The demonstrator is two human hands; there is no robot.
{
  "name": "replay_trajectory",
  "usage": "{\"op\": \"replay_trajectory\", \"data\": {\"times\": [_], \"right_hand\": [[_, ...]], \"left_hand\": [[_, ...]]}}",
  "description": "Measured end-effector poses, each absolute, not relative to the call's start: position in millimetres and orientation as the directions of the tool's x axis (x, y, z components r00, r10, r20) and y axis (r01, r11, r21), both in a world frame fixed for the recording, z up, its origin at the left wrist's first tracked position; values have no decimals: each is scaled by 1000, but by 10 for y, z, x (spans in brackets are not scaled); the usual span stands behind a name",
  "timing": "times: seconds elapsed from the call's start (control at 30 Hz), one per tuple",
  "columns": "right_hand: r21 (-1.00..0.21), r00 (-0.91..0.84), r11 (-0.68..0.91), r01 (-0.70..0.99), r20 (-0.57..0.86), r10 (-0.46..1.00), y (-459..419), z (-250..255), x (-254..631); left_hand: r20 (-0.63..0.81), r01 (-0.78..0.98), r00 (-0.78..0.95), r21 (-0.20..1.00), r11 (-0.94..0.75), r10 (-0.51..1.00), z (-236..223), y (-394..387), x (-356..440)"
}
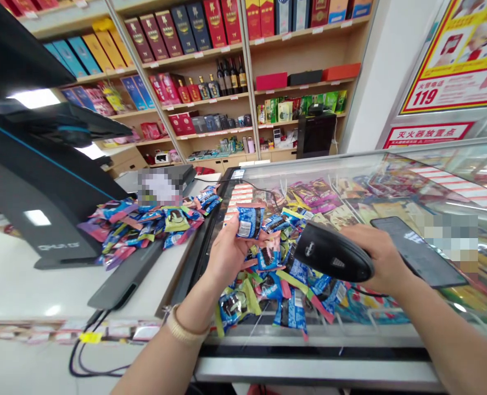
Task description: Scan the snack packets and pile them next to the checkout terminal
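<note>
My left hand (229,248) grips a small blue snack packet (250,221), its white barcode panel facing me. My right hand (375,255) is wrapped round a black handheld barcode scanner (331,253), whose head points left at the packet. Beneath both hands, a loose pile of snack packets (290,311) in blue, pink and green wrappers covers part of the glass top of a freezer (263,354). Left of the freezer, a second heap of similar packets (177,219) lies on the white counter (62,291). The fingertips behind the packet are partly hidden.
A black monitor stand (33,181) rises at the left of the counter. On the freezer glass to the right lies a dark tablet-like device (416,249). Cables (78,351) hang from the counter's front edge. Shelves of boxes and bottles (227,74) line the back wall.
</note>
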State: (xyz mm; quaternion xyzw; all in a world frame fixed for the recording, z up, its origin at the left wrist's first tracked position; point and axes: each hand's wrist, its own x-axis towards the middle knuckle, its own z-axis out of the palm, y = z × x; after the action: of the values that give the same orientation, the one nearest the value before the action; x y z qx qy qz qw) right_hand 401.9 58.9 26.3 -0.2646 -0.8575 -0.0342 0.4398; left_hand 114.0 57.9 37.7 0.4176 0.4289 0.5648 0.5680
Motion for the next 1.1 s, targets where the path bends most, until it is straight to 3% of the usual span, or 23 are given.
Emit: {"op": "replay_trajectory", "data": {"times": [0.53, 0.67, 0.77, 0.9, 1.1], "right_hand": [[-220, -501, 851, 477, 727, 469, 565, 233, 3990], [-239, -445, 823, 516, 746, 496, 600, 206, 4038], [-203, -439, 825, 527, 766, 469, 638, 193, 4084], [-188, -424, 830, 525, 788, 446, 681, 123, 4126], [-177, -427, 830, 529, 790, 441, 738, 23, 4170]], "left_hand": [[7, -237, -35, 971, -15, 999, 278, 533, 1169], [243, 33, -122, 970, -240, 962, 220, 567, 1059], [445, 360, -77, 847, -392, 892, 193, 629, 953], [402, 579, 79, 726, -371, 912, 150, 679, 884], [350, 634, 137, 688, -353, 927, 101, 665, 876]]}}
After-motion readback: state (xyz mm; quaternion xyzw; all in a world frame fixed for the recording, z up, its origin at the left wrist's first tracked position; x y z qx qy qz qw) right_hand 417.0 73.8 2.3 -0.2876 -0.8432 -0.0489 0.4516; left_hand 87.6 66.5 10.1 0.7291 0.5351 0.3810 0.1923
